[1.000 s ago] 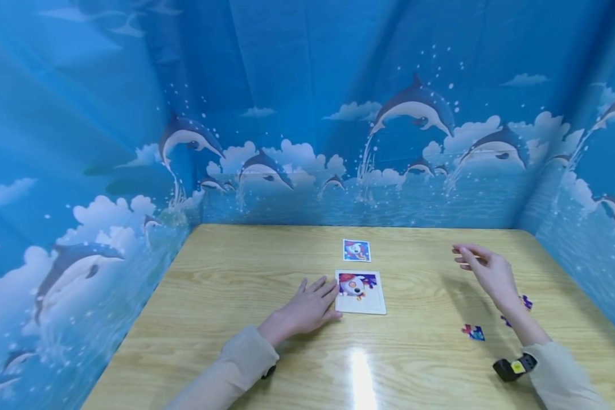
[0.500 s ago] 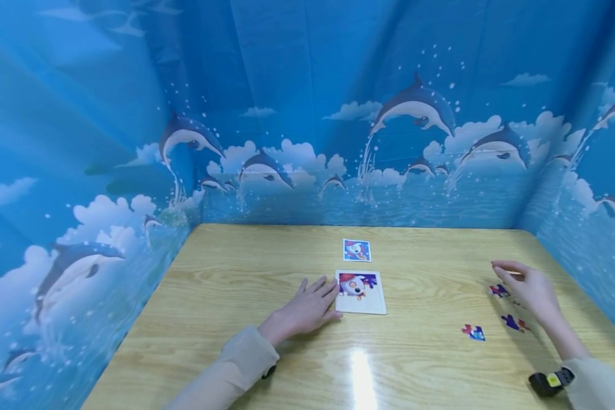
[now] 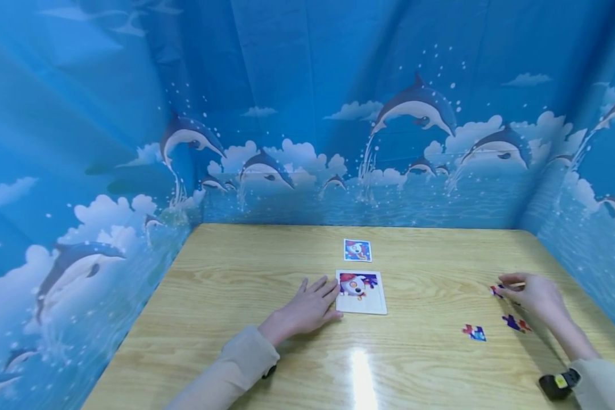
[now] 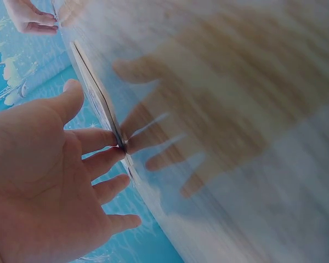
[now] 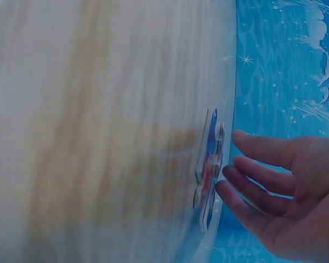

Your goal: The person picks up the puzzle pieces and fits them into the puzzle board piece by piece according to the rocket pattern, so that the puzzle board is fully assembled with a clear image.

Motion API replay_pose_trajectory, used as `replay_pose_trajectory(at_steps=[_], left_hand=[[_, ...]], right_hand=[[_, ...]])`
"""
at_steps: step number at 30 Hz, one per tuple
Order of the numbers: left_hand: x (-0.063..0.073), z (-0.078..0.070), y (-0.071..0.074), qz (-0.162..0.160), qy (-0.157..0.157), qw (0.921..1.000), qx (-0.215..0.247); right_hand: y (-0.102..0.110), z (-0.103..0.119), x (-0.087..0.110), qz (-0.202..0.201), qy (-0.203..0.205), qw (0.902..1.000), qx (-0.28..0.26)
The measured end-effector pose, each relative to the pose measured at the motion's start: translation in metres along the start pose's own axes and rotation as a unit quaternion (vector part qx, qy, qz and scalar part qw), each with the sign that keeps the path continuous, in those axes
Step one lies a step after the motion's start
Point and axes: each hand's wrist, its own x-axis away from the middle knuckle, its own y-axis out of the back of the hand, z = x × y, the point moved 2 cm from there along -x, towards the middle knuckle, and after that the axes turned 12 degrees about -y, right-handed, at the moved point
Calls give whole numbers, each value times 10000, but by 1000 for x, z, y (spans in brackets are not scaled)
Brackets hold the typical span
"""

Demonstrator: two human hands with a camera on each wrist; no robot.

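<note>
A square puzzle tray lies in the middle of the table, its upper part filled with a picture of a white cartoon animal and its lower part bare. My left hand lies flat beside it, fingers straight and spread. In the left wrist view, those fingertips touch the tray's edge. On the right, my right hand reaches down over a jigsaw piece, partly covered by the fingers. In the right wrist view, thumb and fingers stand apart close to several pieces, with nothing between them.
A small picture card with the same animal lies behind the tray. One loose piece lies between tray and right forearm; purple and red pieces lie nearer the wrist. A blue dolphin curtain closes off the table's back and sides.
My right hand has moved right and then down to the far jigsaw piece, uncovering the pieces formerly under its forearm. The left hand and the tray have stayed put.
</note>
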Motion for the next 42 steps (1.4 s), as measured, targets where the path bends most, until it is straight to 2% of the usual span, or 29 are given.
replay_pose_trajectory(at_steps=[6,18,26,31,34,38,42], left_hand=[[-1,1,-1,12,25,10000,-5],[-1,0,0,32,29,10000,-4],[0,-1,1,25,19,10000,-18],[0,-1,1,44,25,10000,-17],[0,-2,1,67,43,10000,-15],[-1,-2,2,75,50,10000,-21],[0,-2,2,73,44,10000,-42]], right_hand=[[3,2,-3,259,-14,9990,365],[1,2,-7,422,-14,9983,401],[2,1,-9,466,-214,9987,24],[4,0,-10,233,-22,9996,-132],[4,1,-9,233,-38,9994,-241],[4,5,-8,249,-169,9988,-380],[0,14,-5,247,-134,9974,-661]])
